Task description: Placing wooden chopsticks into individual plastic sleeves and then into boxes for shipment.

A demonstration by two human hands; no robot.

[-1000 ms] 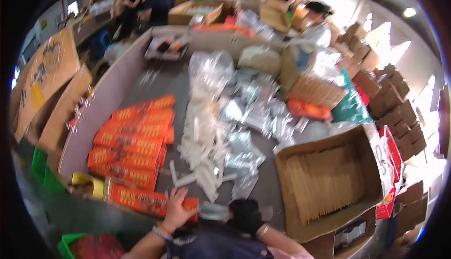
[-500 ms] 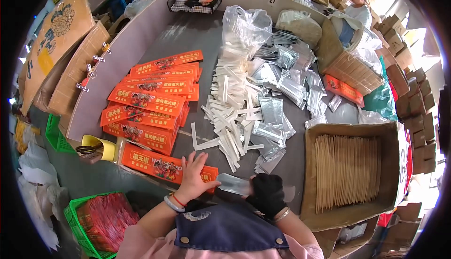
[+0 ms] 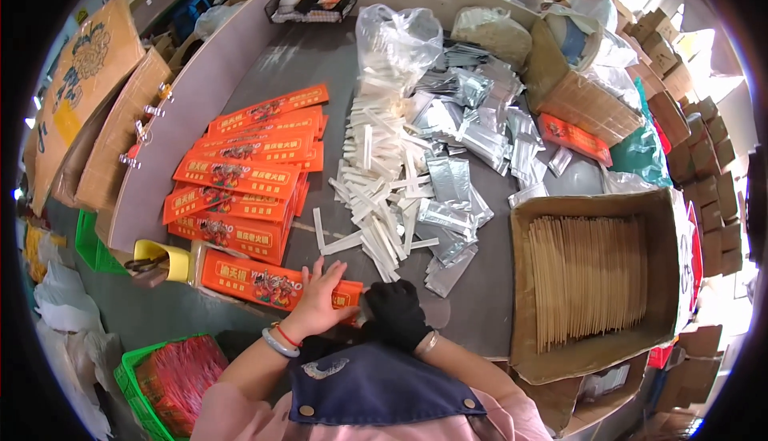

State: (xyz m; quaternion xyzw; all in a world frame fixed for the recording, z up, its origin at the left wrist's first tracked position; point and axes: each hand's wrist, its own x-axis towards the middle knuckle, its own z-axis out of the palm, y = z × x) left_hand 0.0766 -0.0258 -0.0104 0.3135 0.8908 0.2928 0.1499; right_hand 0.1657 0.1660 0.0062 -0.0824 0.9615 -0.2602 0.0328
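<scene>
My left hand (image 3: 317, 295) lies flat with spread fingers on a long red-orange paper sleeve (image 3: 240, 279) at the table's front edge. My right hand (image 3: 396, 311), in a black glove with bare fingertips, is closed at the sleeve's right end, near my left thumb. Only a pale sliver of the clear, silvery packet (image 3: 364, 314) shows between the two hands; the glove hides the rest. Beyond my left hand, more red-orange sleeves (image 3: 240, 173) lie in a fanned pile. White paper strips (image 3: 376, 193) are heaped ahead of my hands, beside flat silver packets (image 3: 452, 181).
On the right stands a cardboard box (image 3: 518, 281) of wooden chopsticks (image 3: 588, 281). A yellow cup (image 3: 178, 263) with scissors sits left of the sleeve. Below it is a green basket (image 3: 128, 377) of red wrappers. A grey board (image 3: 200, 81) walls the table. Another person (image 3: 592, 1) is at the far right.
My right hand has moved left with the clear packet, up to the sleeve's end, and most of the packet is out of sight. My left hand stays on the sleeve. The whole view has shifted slightly.
</scene>
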